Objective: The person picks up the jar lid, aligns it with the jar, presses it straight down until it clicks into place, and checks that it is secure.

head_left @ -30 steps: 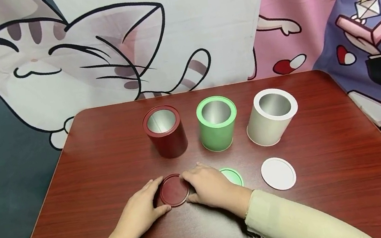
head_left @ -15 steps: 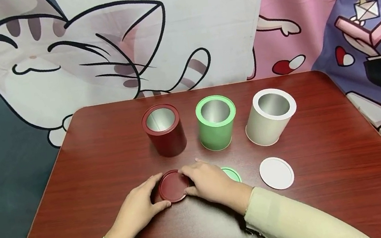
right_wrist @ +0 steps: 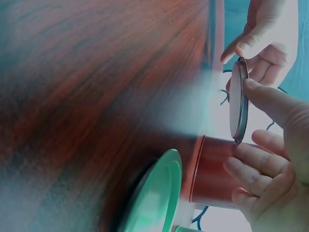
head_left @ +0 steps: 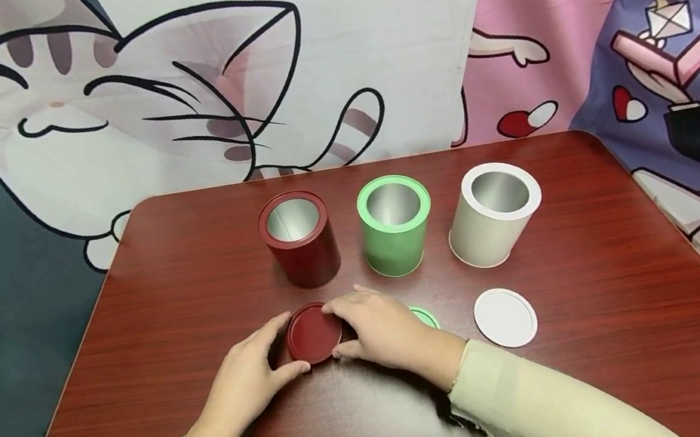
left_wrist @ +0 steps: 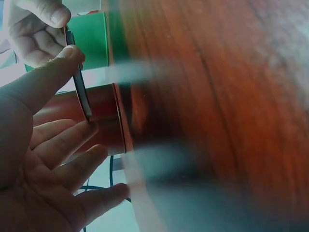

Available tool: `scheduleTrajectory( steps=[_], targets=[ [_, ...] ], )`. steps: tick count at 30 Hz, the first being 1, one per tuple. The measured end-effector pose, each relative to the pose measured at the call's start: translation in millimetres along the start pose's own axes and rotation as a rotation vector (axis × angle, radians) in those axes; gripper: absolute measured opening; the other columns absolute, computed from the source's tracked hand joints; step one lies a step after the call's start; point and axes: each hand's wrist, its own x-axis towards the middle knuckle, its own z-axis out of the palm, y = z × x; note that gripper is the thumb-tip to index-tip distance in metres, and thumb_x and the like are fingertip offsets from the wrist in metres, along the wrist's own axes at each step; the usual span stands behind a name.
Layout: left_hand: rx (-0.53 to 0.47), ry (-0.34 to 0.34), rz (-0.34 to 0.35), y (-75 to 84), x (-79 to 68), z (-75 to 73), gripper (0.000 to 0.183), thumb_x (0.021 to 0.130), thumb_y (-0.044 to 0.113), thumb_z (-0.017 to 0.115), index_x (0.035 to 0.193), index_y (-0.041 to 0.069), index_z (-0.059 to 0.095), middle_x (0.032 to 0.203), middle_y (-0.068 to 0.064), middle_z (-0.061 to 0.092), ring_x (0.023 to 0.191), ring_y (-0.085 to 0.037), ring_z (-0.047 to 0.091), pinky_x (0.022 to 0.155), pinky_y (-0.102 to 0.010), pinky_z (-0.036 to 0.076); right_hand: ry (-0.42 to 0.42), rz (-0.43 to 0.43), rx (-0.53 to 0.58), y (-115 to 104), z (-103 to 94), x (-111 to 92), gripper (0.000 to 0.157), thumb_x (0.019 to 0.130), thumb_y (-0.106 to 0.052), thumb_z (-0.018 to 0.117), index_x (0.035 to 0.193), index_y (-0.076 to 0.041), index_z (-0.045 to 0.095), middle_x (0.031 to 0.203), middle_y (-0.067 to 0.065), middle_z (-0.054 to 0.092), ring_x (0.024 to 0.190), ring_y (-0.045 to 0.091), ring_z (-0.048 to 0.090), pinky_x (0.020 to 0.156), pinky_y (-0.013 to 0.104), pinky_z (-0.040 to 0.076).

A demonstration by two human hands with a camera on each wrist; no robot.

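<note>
Raised a little off the table, a dark red round lid (head_left: 313, 335) is held level between both hands. My left hand (head_left: 242, 383) grips its left edge with thumb and fingertips, while my right hand (head_left: 387, 331) pinches its right edge. The lid (left_wrist: 82, 92) appears edge-on in the left wrist view, clear of the tabletop. Just behind it stands the matching dark red can (head_left: 309, 262), upright with its ringed top open. A green lid (head_left: 425, 316) lies on the table, partly hidden by my right hand; the right wrist view shows more of that green lid (right_wrist: 152, 200).
To the right of the red can stand a green can (head_left: 396, 251) and a white can (head_left: 486, 243), both with open tops. A white lid (head_left: 505, 317) lies flat in front of the white can. A printed cloth (head_left: 406, 49) hangs behind the table (head_left: 156, 341).
Both hands have lifted the dark red lid from the table and moved it slightly toward the cans. The cans and the other lids stay where they were.
</note>
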Motion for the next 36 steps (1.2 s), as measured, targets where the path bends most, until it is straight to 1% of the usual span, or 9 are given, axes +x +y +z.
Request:
scheduleTrajectory(
  steps=[3,9,13,17,20,26,30,36],
  targets=[
    [0.01,0.017,0.006,-0.3,-0.1,-1.1,0.074,0.073,0.027,0.091,0.137,0.006,0.059,0.124,-0.006,0.069,0.111,-0.027,0.067,0.093,-0.05,0.053,0.012,-0.01,0.008,0.5,-0.5,0.0,0.054,0.079,-0.03,0.086,0.125,-0.009,0.065,0.117,0.003,0.071,0.114,0.017,0.065,0.115,0.046,0.037],
    [0.027,0.049,0.028,-0.3,0.7,-2.9,0.075,0.072,0.03,0.091,0.136,0.006,0.059,0.124,-0.01,0.069,0.111,-0.034,0.067,0.101,-0.053,0.048,0.049,-0.03,0.017,1.8,-1.5,0.9,0.054,0.079,-0.03,0.086,0.125,-0.009,0.066,0.118,0.003,0.071,0.113,0.018,0.066,0.114,0.046,0.038],
    [0.032,0.071,0.035,0.5,1.5,-6.0,0.075,0.071,0.03,0.091,0.135,0.007,0.06,0.124,-0.011,0.069,0.112,-0.036,0.067,0.099,-0.054,0.049,0.073,-0.047,0.024,1.7,-3.4,2.9,0.054,0.08,-0.031,0.086,0.125,-0.009,0.066,0.122,0.004,0.07,0.116,0.018,0.065,0.114,0.045,0.038],
    [0.013,0.094,0.033,1.8,2.8,-9.0,0.075,0.072,0.029,0.091,0.137,0.008,0.06,0.126,-0.011,0.068,0.114,-0.036,0.066,0.099,-0.054,0.05,0.097,-0.053,0.029,1.1,-7.2,4.7,0.054,0.08,-0.03,0.085,0.126,-0.009,0.066,0.126,0.003,0.068,0.119,0.017,0.063,0.114,0.042,0.038],
    [-0.008,0.12,0.039,2.6,3.6,-10.2,0.076,0.072,0.028,0.092,0.138,0.009,0.059,0.127,-0.012,0.068,0.116,-0.035,0.065,0.099,-0.054,0.049,0.116,-0.055,0.032,1.0,-10.3,5.5,0.054,0.08,-0.03,0.085,0.126,-0.009,0.066,0.126,0.003,0.069,0.12,0.016,0.063,0.114,0.041,0.039],
    [-0.018,0.197,0.081,3.0,4.7,-11.5,0.078,0.07,0.025,0.092,0.139,0.009,0.059,0.129,-0.012,0.067,0.117,-0.03,0.065,0.094,-0.05,0.053,0.143,-0.061,0.06,3.0,-14.1,7.3,0.057,0.08,-0.03,0.085,0.128,-0.009,0.063,0.122,0.002,0.07,0.117,0.016,0.064,0.114,0.039,0.038],
    [-0.026,0.217,0.1,3.4,6.4,-13.2,0.079,0.07,0.024,0.092,0.139,0.009,0.058,0.13,-0.011,0.067,0.117,-0.029,0.065,0.093,-0.048,0.053,0.156,-0.053,0.084,3.7,-17.7,7.6,0.059,0.082,-0.031,0.084,0.132,-0.01,0.061,0.124,0.002,0.07,0.118,0.016,0.063,0.116,0.036,0.035],
    [-0.013,0.237,0.115,5.3,8.4,-17.4,0.08,0.069,0.025,0.093,0.139,0.009,0.058,0.129,-0.013,0.067,0.116,-0.03,0.065,0.093,-0.049,0.054,0.168,-0.05,0.089,2.3,-23.1,8.8,0.058,0.082,-0.028,0.084,0.132,-0.008,0.061,0.125,0.004,0.069,0.12,0.018,0.063,0.116,0.036,0.036]
  ],
)
